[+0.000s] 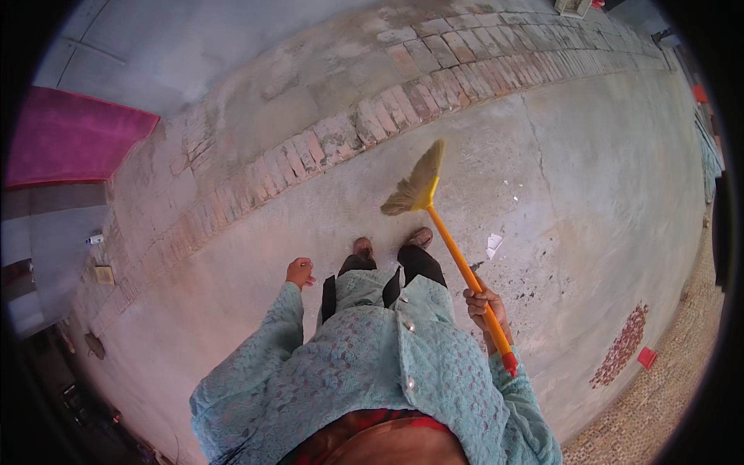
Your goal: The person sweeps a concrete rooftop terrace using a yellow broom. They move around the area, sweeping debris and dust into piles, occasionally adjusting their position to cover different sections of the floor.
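My right hand is wrapped round the orange handle of a broom, close to its red end cap. The broom slants up and to the left, away from my body. Its fan of straw-coloured bristles spreads from a yellow collar, over the floor beyond my feet. On the left, my left hand hangs beside my leg with its fingers curled in, holding nothing that I can see. Light blue-green sleeves cover both my arms.
White scraps and dark bits lie on the concrete floor right of the broom. A brick step edge runs across ahead. Reddish pieces are spread at the right, near a red object. Pink cloth hangs at the left.
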Demonstrator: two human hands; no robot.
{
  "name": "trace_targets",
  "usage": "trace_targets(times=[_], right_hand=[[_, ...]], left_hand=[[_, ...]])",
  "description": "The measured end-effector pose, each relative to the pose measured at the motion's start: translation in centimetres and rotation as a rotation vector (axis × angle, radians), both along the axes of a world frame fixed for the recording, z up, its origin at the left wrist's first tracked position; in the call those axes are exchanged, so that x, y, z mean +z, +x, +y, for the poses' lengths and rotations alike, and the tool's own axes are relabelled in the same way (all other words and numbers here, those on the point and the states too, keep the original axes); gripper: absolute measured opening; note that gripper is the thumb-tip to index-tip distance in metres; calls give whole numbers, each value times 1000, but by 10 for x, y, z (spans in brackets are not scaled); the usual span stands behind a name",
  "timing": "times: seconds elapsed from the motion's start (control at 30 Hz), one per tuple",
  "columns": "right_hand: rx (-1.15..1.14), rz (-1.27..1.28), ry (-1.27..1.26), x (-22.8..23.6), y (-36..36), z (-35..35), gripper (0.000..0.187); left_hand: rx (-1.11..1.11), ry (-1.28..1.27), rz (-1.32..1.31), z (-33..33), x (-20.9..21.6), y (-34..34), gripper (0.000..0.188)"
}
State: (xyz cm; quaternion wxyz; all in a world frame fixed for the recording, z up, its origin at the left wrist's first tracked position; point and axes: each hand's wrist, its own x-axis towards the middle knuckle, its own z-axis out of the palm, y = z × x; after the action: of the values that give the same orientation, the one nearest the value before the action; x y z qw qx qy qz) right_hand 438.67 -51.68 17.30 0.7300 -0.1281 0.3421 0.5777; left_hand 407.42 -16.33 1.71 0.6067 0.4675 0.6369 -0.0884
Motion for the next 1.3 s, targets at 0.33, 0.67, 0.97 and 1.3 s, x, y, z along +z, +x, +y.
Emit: trace_targets(times=[0.33, 0.67, 0.97, 1.3], right_hand=[[36, 272, 132, -107, 163, 49, 28], [-227, -105, -48, -127, 362, -83, 16], [-423, -312, -248, -39, 377, -47, 60], [-503, -130, -18, -56, 415, 59, 26]], left_hand=[[51, 53, 118, 16, 56, 77, 26], [-99, 18, 165, 16, 74, 191, 27], [-306, -55, 197, 77, 21, 295, 23], [-570, -119, 41, 132, -10, 475, 28]])
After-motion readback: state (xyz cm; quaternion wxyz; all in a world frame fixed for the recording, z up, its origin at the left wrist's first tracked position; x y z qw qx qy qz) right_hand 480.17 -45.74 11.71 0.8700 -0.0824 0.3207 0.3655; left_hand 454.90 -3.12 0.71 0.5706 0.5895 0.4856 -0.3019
